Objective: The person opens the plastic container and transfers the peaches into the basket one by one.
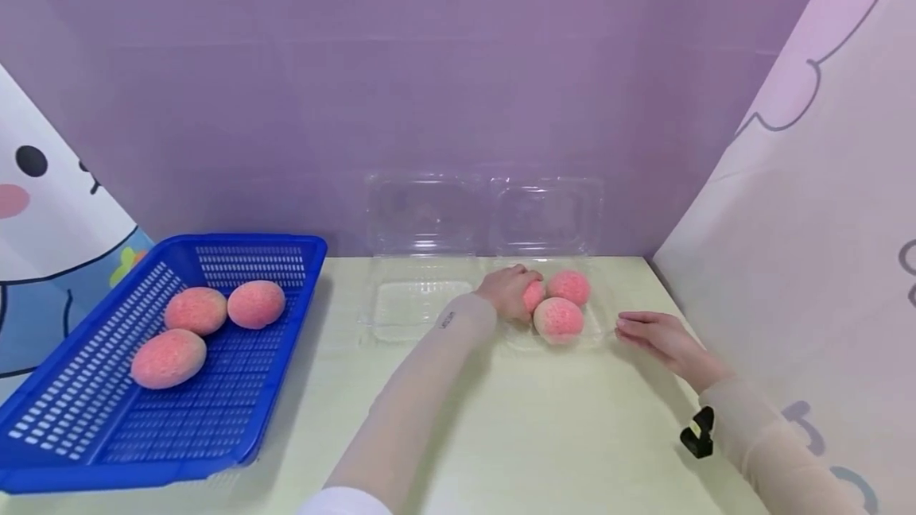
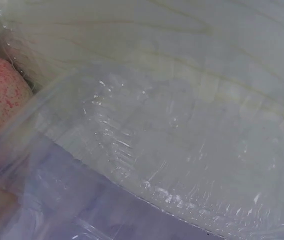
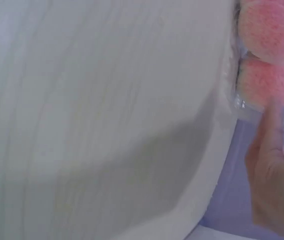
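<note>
In the head view my left hand (image 1: 510,292) reaches into the right clear plastic clamshell box (image 1: 599,304), its fingers curled over a pink peach (image 1: 533,295) that they partly hide. Two more peaches sit in the same box, one at the back (image 1: 569,287) and one in front (image 1: 559,320). My right hand (image 1: 661,344) is at the box's right edge with fingers fairly straight; whether it touches the plastic I cannot tell. The right wrist view shows this hand (image 3: 274,175) beside a peach (image 3: 266,82) in the box.
A second clear clamshell box (image 1: 411,312) stands left of the first, lid raised against the purple backdrop (image 1: 444,86). Far left is a blue plastic basket (image 1: 282,364) holding three peaches, one of them nearest the front (image 1: 168,358). A printed panel (image 1: 809,245) rises at the right.
</note>
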Demonstrator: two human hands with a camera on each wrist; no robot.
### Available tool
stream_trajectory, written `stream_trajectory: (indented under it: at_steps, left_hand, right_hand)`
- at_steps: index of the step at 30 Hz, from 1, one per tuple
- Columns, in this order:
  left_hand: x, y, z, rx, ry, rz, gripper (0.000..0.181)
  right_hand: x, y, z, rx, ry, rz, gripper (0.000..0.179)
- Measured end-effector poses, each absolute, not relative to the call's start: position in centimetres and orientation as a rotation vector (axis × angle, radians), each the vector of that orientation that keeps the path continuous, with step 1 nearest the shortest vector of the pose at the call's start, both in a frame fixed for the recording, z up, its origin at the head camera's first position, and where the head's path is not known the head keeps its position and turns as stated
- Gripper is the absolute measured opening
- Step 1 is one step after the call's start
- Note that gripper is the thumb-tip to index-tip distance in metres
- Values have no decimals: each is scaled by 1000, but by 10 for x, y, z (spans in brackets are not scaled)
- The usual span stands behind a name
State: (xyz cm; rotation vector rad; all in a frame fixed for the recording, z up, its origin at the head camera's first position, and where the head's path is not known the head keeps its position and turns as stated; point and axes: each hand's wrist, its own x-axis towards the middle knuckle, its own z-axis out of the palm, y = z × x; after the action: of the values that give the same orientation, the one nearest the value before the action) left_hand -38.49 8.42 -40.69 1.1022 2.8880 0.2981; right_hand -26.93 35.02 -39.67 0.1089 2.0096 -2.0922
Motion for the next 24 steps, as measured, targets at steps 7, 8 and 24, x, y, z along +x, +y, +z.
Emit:
stream_trajectory:
  at_steps: [7, 8, 24]
  left_hand:
    - [-389, 84, -411, 1108, 2878, 346, 90]
    - [-390, 84, -411, 1102, 2875, 352, 90]
    - [-377, 74, -386, 987, 2846, 607, 97]
  right_hand:
    - [-270, 345, -400, 230, 1777, -2304, 15]
    - [-270, 345, -400, 239, 1765, -2313, 17]
    - [-269, 344, -400, 265, 1783, -2309, 19]
